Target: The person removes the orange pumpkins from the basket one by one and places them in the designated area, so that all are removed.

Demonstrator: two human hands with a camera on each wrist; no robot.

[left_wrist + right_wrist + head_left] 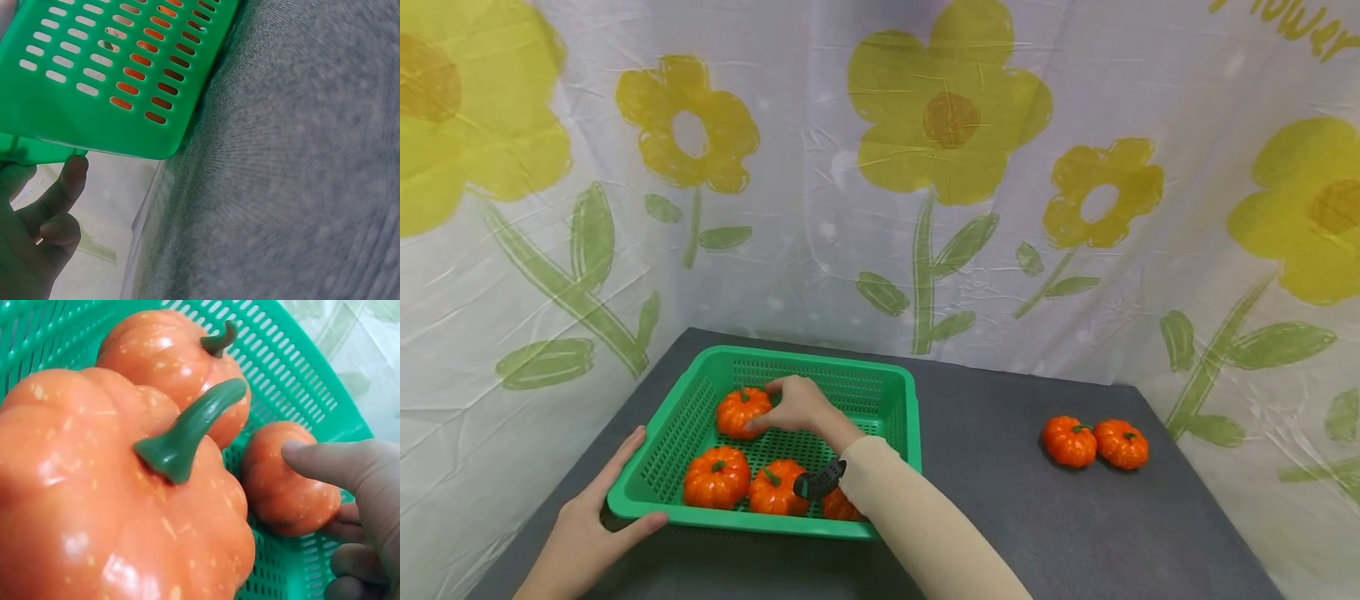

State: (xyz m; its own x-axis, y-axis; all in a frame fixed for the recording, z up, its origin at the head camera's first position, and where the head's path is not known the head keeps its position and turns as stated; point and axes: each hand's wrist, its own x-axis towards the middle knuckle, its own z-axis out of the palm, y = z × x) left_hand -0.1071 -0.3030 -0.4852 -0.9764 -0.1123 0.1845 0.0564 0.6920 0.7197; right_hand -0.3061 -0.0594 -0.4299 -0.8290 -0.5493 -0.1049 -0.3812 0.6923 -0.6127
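A green plastic basket (628, 492) stands on the dark table with several small orange pumpkins inside. My right hand (797, 406) reaches into it and grips the rear pumpkin (743, 412) by its right side, thumb and fingers on either side; the right wrist view shows this pumpkin (284, 481) low against the mesh. Nearer the front lie a pumpkin (717, 479) on the left and another pumpkin (777, 490) beside it. One more pumpkin (841, 506) is partly hidden by my right sleeve. At the basket's front left corner, my left hand (587, 525) touches the rim with spread fingers.
Two more pumpkins, one on the left (1070, 442) and one on the right (1122, 444), sit side by side on the table (1000, 500) at the right. A white curtain (805, 208) with painted yellow flowers hangs behind and along both sides.
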